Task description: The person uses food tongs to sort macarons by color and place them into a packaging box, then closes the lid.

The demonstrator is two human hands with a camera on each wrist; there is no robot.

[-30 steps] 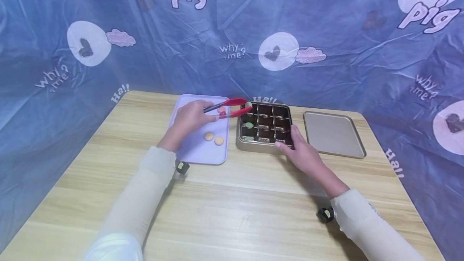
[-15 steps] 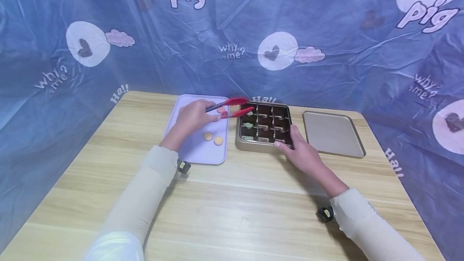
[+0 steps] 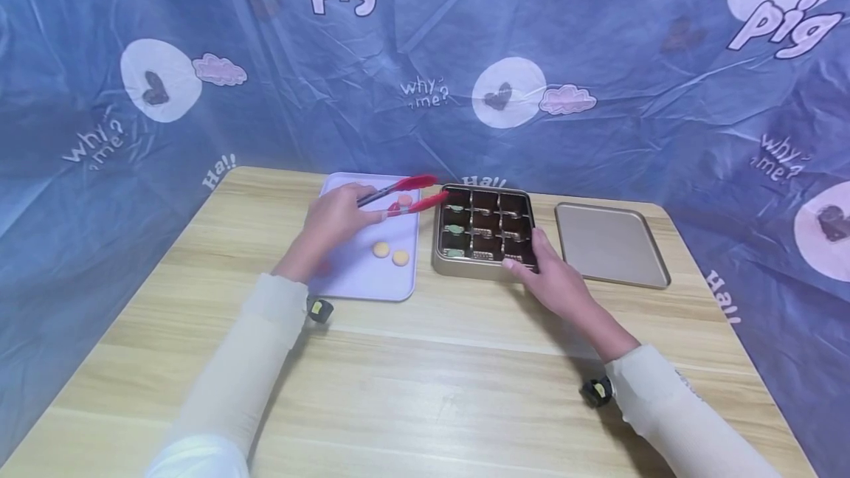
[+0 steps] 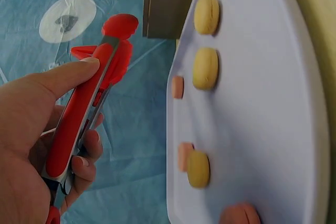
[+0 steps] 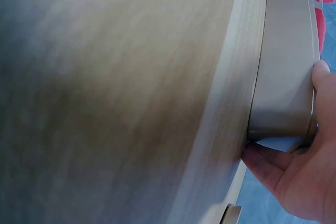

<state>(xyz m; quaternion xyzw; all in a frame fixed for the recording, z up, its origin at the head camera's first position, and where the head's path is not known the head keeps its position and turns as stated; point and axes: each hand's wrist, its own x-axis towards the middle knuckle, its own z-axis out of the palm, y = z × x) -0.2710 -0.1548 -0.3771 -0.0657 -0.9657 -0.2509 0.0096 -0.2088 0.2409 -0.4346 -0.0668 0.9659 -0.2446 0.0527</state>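
My left hand (image 3: 334, 217) holds red-tipped tongs (image 3: 417, 182) over the lilac tray (image 3: 372, 288). Their two tips are spread, with nothing between them, and point toward the tin's far left corner. In the left wrist view, my thumb presses one red handle (image 4: 79, 114) and the fingers curl behind it. A gold tin (image 3: 461, 267) with brown dividers stands beside the tray. Green macarons (image 3: 454, 229) sit in the compartments of its left column. My right hand (image 3: 561, 285) grips the tin's near right corner, thumb at the rim and fingers along the side.
Yellow macarons (image 4: 205, 68) and pink macarons (image 4: 240, 214) lie on the tray, some beneath my left hand. Right of the tin lies a flat gold lid (image 3: 614, 246). A blue printed cloth (image 3: 425, 57) hangs behind the wooden table (image 3: 412, 389).
The tongs have let go of a green macaron, which dropped into the far left compartment. My left hand then drew the tongs back left over the tray. My right hand stayed on the tin.
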